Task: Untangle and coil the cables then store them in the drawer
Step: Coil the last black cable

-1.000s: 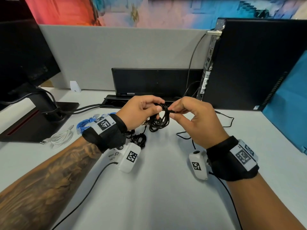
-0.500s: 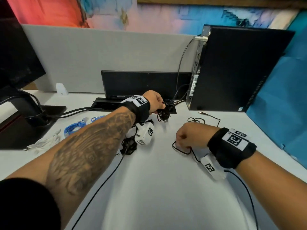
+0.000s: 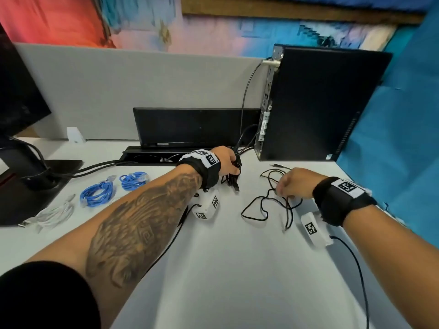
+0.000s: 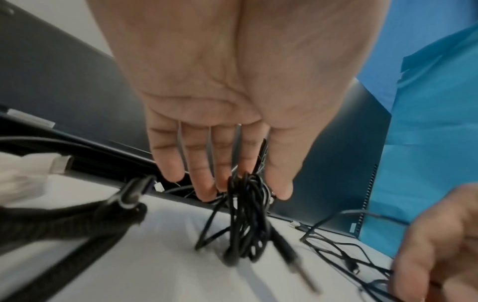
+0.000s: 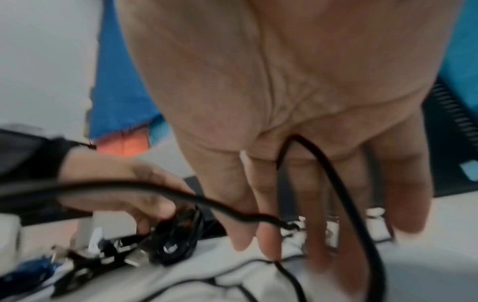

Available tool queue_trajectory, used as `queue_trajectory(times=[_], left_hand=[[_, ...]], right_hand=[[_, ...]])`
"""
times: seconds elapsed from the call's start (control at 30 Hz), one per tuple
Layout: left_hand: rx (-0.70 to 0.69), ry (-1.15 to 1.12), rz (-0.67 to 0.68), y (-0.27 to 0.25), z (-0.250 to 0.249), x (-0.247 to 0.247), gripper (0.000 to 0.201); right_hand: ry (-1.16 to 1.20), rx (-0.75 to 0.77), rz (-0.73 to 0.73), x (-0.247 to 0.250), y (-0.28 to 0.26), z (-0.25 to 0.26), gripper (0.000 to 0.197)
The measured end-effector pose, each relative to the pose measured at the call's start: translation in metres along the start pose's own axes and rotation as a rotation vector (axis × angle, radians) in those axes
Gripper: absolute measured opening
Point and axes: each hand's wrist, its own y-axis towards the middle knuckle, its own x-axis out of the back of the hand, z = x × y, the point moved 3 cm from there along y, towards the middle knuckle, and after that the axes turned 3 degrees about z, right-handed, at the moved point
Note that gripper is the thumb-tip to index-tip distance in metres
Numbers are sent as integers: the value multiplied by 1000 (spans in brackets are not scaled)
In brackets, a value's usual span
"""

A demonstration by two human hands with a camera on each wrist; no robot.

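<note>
A coiled black cable [image 3: 231,180] hangs from my left hand [image 3: 234,162], which pinches its top between thumb and fingertips just above the white desk [image 3: 225,269], near the computer tower. In the left wrist view the bundle [image 4: 245,224] dangles below my left hand [image 4: 245,183], a plug trailing down. My right hand [image 3: 282,186] rests on a loose thin black cable [image 3: 261,203] sprawled on the desk at the right. In the right wrist view that cable [image 5: 336,183] runs between the fingers [image 5: 269,235]. No drawer is in view.
Two blue cable coils [image 3: 97,193] [image 3: 133,180] and a white cable [image 3: 54,213] lie at the left. A black computer tower [image 3: 320,103] stands at the back right, a monitor stand [image 3: 35,181] at the far left, a cable slot [image 3: 147,157] behind.
Both hands were at the coiled black cable close in front of me. My left hand carried it away toward the tower; my right hand let go and dropped onto the loose thin cable.
</note>
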Motion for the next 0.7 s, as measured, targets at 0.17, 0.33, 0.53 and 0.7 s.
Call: queue_trajectory(times=[0.17,0.33,0.53,0.7], left_hand=[[-134,-176,-107,-14,-17,6,53],[-338,-617,-22,-35,-54,5,53],[-265,-957,164,-53,-72,-8,65],[-403,-394,222,-68,-83,-62,34]], right_hand=[[308,140,-129,20,-21,3,20],[430,345,-317,68,-64,30,26],[1025,561,-433,117,-105,53,36],[1141,633,-527,139,-110,56,34]])
